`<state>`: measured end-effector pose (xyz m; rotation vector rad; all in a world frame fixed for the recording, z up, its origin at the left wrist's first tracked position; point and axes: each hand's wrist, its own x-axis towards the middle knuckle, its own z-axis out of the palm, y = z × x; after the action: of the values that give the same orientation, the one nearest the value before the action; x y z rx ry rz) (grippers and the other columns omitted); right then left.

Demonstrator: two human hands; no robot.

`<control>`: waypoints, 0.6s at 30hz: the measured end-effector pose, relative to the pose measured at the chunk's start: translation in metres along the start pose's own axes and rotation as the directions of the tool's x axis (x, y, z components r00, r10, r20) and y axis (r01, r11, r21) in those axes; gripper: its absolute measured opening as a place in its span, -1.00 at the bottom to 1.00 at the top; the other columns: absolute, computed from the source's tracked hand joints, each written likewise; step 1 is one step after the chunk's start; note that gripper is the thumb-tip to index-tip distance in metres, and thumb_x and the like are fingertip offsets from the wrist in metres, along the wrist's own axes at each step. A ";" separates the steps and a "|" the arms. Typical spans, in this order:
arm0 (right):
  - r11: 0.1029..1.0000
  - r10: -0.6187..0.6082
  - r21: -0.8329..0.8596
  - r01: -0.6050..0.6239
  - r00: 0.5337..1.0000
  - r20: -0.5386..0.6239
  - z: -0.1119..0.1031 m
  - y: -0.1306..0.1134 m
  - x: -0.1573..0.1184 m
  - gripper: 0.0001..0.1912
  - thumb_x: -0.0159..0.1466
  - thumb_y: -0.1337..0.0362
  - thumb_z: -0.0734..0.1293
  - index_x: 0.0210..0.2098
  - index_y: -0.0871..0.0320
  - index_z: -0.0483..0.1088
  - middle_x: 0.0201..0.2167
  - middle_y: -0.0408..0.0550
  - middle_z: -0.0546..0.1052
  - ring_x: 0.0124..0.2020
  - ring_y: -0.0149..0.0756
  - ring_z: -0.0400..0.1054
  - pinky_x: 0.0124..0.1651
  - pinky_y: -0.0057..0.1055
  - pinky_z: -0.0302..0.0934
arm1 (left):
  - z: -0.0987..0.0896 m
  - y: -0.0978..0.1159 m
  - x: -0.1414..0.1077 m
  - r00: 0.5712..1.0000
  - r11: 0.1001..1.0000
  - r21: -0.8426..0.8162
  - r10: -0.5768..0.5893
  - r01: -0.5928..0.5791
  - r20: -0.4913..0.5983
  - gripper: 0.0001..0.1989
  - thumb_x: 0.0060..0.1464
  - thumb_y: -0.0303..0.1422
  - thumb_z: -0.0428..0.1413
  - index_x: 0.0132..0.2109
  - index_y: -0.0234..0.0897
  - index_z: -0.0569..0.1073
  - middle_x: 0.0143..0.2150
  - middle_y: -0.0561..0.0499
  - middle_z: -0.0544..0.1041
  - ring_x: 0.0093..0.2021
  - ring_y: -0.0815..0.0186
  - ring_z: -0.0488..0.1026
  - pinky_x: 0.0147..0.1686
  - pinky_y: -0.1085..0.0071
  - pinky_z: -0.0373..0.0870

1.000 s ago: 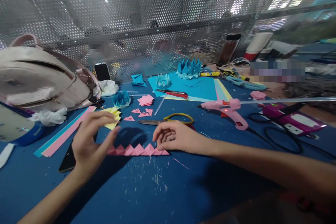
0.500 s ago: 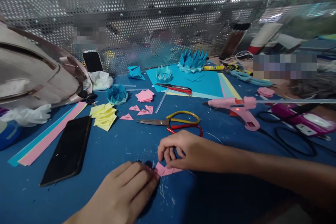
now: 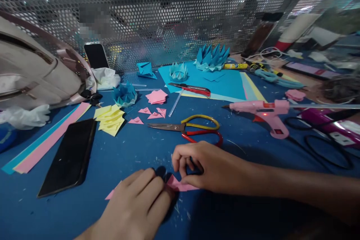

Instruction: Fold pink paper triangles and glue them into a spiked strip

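Note:
A folded pink paper piece lies low on the blue tabletop, and both of my hands are on it. My left hand covers its left part with bent fingers; a pink corner sticks out beyond the knuckles. Thumb and curled fingers of my right hand close at its right part. Just beyond the right hand lie scissors with one yellow and one red handle. Several small pink folded triangles and a stack of pink paper squares are farther back.
Yellow paper squares, a dark phone and coloured paper strips lie to the left. A pink glue gun with a cord rests at right. Behind are a red cutter, blue sheets and blue paper flowers.
The camera view has shifted slightly. A pink corner now shows left of my left hand, and the middle fold of the pink paper looks more raised. Both hands stay on it.

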<state>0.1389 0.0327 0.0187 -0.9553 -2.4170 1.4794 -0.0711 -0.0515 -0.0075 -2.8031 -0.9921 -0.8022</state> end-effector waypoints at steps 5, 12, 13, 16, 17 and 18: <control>0.999 0.024 0.028 -0.024 1.000 -0.018 0.005 0.000 -0.002 -0.72 0.09 0.52 0.36 -0.24 0.12 0.34 -0.43 -0.25 0.54 -0.43 -0.45 0.38 -0.38 -0.56 0.14 | 0.004 0.002 0.000 1.000 1.000 0.009 -0.007 0.007 -0.007 -0.74 0.29 -0.53 -0.06 -0.23 -0.41 0.53 -0.50 -0.04 0.46 -0.50 0.22 0.32 -0.56 0.30 0.24; 1.000 0.003 -0.001 -0.003 0.998 -0.066 0.010 0.003 -0.003 -0.71 0.09 0.50 0.38 -0.21 0.13 0.33 -0.44 -0.26 0.52 -0.43 -0.46 0.36 -0.40 -0.56 0.12 | 0.002 0.003 -0.001 1.000 1.000 0.008 -0.001 0.001 -0.016 -0.70 0.32 -0.52 -0.10 -0.23 -0.41 0.52 -0.49 -0.05 0.47 -0.48 0.22 0.33 -0.53 0.30 0.22; 1.000 0.001 -0.003 -0.002 0.998 -0.066 0.010 0.003 -0.003 -0.71 0.09 0.50 0.38 -0.22 0.13 0.34 -0.44 -0.26 0.52 -0.43 -0.46 0.36 -0.40 -0.56 0.12 | 0.002 0.003 -0.001 1.000 1.000 0.009 0.000 0.001 -0.020 -0.70 0.32 -0.52 -0.10 -0.23 -0.41 0.52 -0.49 -0.05 0.47 -0.47 0.22 0.33 -0.53 0.30 0.21; 0.999 -0.007 -0.036 0.006 1.000 -0.024 0.004 0.001 -0.002 -0.79 0.10 0.50 0.39 -0.30 0.13 0.38 -0.42 -0.24 0.53 -0.42 -0.46 0.37 -0.39 -0.58 0.13 | 0.003 0.003 -0.001 0.999 1.000 0.008 -0.001 0.001 -0.039 -0.72 0.31 -0.53 -0.08 -0.26 -0.40 0.51 -0.49 -0.05 0.45 -0.46 0.22 0.30 -0.51 0.30 0.18; 0.998 -0.006 -0.058 0.006 1.000 0.000 0.001 0.001 -0.002 -0.83 0.12 0.48 0.39 -0.33 0.14 0.40 -0.41 -0.24 0.53 -0.41 -0.46 0.37 -0.38 -0.58 0.14 | 0.004 0.003 -0.002 0.999 1.000 0.008 -0.002 0.003 -0.047 -0.72 0.31 -0.53 -0.07 -0.27 -0.40 0.51 -0.49 -0.04 0.44 -0.46 0.22 0.28 -0.50 0.30 0.16; 0.997 0.002 -0.081 0.001 1.000 0.029 -0.002 0.000 -0.003 -0.88 0.14 0.44 0.40 -0.34 0.14 0.43 -0.42 -0.23 0.53 -0.41 -0.45 0.38 -0.38 -0.57 0.13 | 0.005 0.003 -0.002 0.999 1.000 0.007 -0.002 0.003 -0.044 -0.73 0.31 -0.53 -0.06 -0.28 -0.40 0.51 -0.49 -0.04 0.43 -0.45 0.22 0.27 -0.49 0.30 0.15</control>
<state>0.1419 0.0328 0.0206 -0.9573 -2.5151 1.4145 -0.0687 -0.0541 -0.0127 -2.7659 -0.9900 -0.8556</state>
